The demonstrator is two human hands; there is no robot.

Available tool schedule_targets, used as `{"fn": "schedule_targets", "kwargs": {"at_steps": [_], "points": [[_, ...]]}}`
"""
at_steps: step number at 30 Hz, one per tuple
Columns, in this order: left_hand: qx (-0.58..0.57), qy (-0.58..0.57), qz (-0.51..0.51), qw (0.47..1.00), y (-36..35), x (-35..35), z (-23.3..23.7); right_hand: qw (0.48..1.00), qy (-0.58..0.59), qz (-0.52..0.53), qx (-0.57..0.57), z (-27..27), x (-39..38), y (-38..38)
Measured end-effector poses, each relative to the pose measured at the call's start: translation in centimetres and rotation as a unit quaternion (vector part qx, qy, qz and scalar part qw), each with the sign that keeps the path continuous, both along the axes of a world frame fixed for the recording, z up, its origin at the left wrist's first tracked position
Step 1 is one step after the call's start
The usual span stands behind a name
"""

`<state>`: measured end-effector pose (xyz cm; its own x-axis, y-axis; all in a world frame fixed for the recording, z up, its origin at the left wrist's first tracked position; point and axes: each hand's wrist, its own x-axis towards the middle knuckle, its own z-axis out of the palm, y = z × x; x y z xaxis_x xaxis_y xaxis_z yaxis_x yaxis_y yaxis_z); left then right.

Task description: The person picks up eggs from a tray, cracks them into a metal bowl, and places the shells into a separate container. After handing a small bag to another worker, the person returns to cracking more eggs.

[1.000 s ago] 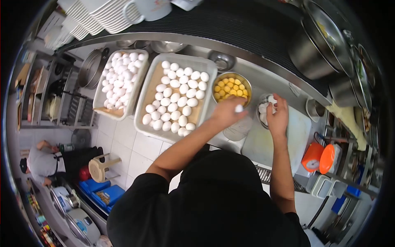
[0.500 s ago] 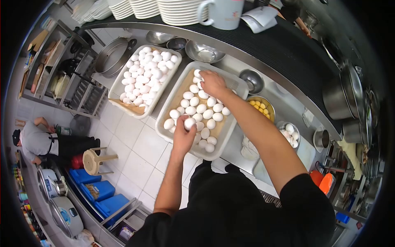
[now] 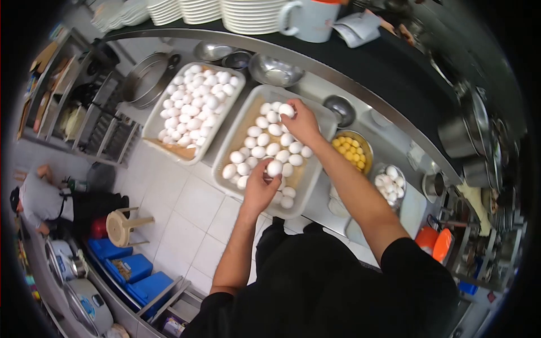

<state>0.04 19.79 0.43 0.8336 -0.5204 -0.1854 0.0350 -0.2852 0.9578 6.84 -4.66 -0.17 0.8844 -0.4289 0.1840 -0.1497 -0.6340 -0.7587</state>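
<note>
Both my hands are over a grey plastic tub [image 3: 224,152] lined with brown cardboard, where white eggs [image 3: 258,152] lie spread in a loose layer. My left hand [image 3: 260,188] is closed around one egg [image 3: 274,168], held up at the tub's near side. In my right hand [image 3: 303,125] another egg [image 3: 286,110] is gripped between thumb and fingers, above the far part of the tub. Beside the tub on the right, a metal bowl [image 3: 369,152] holds several yellow yolks. A second bowl of eggshells or whole eggs [image 3: 390,183] stands nearer me.
A second tub [image 3: 147,132] heaped with eggs stands to the left. Metal bowls [image 3: 276,70] line the back, under a dark shelf [image 3: 360,67] carrying stacked plates [image 3: 253,14] and a mug [image 3: 311,21]. A stool [image 3: 118,228] and another person [image 3: 51,197] are at far left.
My right hand has lifted an egg from the far end of the tub and moved slightly right and nearer. The left hand, still holding its egg, has shifted right. The view has tilted a little.
</note>
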Motion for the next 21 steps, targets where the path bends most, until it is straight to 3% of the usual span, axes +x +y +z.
{"fn": "schedule_targets", "kwargs": {"at_steps": [2, 5, 8, 11, 15, 18, 19, 21], "points": [[-0.059, -0.053, -0.02, 0.997, -3.3, 0.5, -1.2, 0.995, 0.003, -0.027, 0.101, 2.3, -5.7, -1.1], [-0.065, -0.101, -0.086, 0.989, -8.8, 0.1, 0.3, 0.98, -0.097, -0.077, 0.153, 5.6, -12.4, -2.6], [-0.082, -0.13, -0.138, 0.978, -14.2, -0.9, 1.1, 0.965, -0.189, -0.179, 0.024, 9.2, -17.4, -3.8], [-0.101, -0.149, -0.166, 0.97, -17.7, -2.3, 1.2, 0.912, -0.326, -0.25, -0.019, 8.5, -20.2, -5.1], [-0.108, -0.148, -0.197, 0.963, -20.4, -3.6, 0.5, 0.954, -0.182, -0.2, -0.133, 4.9, -23.4, -5.6], [-0.087, -0.148, -0.219, 0.96, -21.2, -3.8, -1.0, 0.97, -0.086, -0.188, -0.124, 2.8, -24.5, -5.7], [-0.101, -0.144, -0.215, 0.961, -21.5, -3.7, -1.3, 0.965, -0.114, -0.218, -0.091, 2.5, -24.6, -6.2], [-0.101, -0.13, -0.215, 0.963, -20.7, -4.0, -1.5, 0.966, -0.133, -0.198, 0.101, 1.8, -24.9, -6.8]]}}
